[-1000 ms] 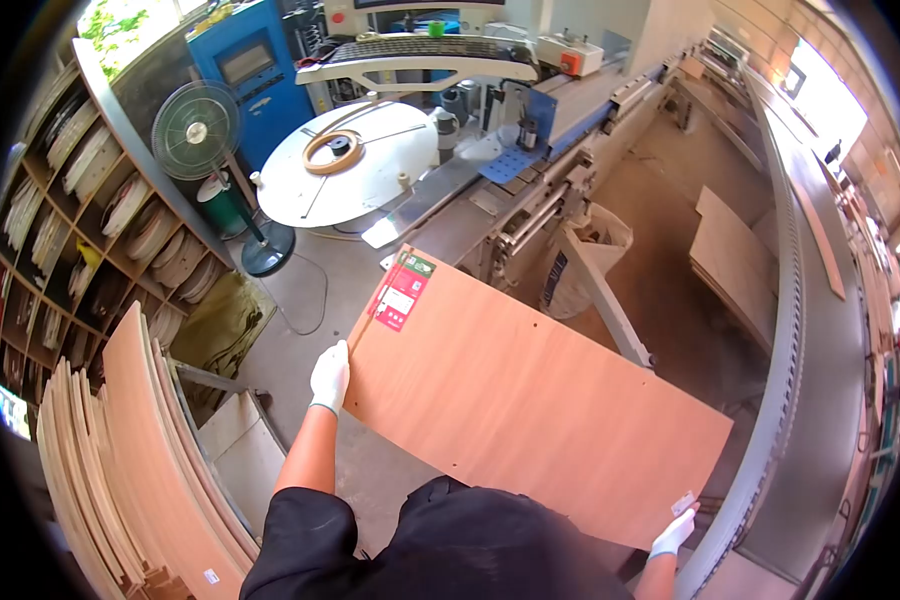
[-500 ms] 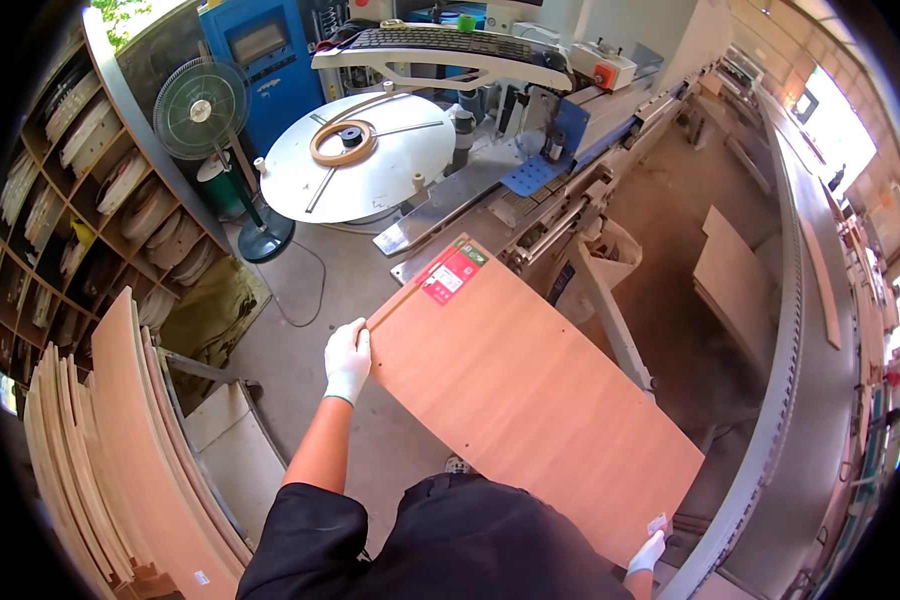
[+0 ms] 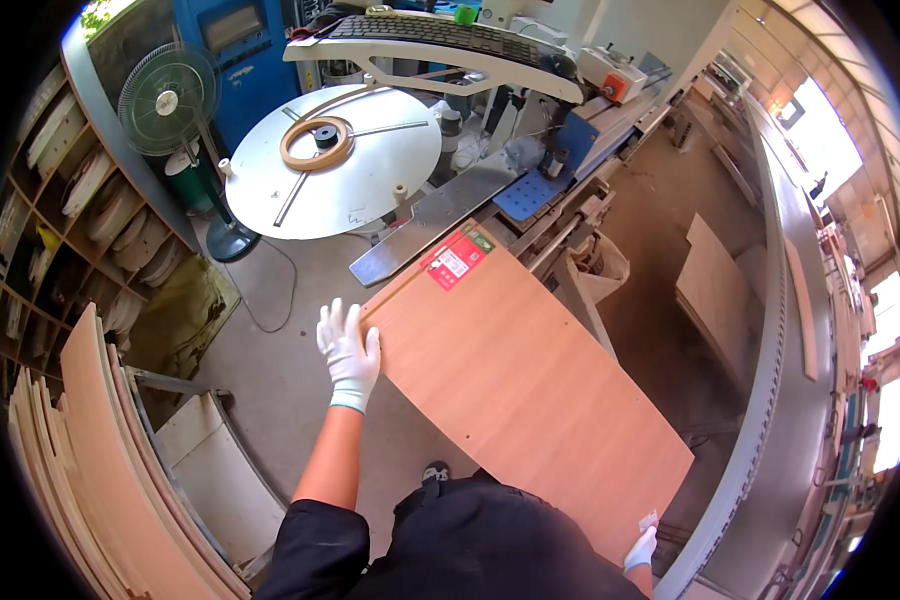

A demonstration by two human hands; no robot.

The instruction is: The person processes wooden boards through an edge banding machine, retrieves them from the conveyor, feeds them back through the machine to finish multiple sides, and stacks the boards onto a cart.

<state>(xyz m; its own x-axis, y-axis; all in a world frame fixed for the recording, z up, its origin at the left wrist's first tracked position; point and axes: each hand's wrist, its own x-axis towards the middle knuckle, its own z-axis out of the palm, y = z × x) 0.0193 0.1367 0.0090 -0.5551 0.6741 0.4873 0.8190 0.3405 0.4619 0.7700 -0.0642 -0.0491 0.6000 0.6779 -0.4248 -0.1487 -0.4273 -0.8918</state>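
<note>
A long wood-grained board [image 3: 530,390] lies slantwise in front of me, its far end beside the machine. A red and green label [image 3: 455,262] is stuck near that end, and a small white sticker [image 3: 649,520] sits at the near right corner. At the board's left corner, my left hand [image 3: 348,345], in a white glove, is open with fingers spread upward and the thumb close to the edge. By the near right corner, my gloved right hand [image 3: 642,549] holds the board's edge; some of its fingers are hidden.
An edge-banding machine with a metal table [image 3: 420,222] and a round white reel plate [image 3: 380,140] stands ahead. Leaning boards [image 3: 120,430] are at the left, below shelves [image 3: 70,220] of rolls. A fan [image 3: 167,103] stands behind. A long conveyor [image 3: 770,480] runs along the right.
My left hand has loosened from the board's edge and spread its fingers. The right hand keeps its hold at the near corner. The whole view has shifted slightly.
</note>
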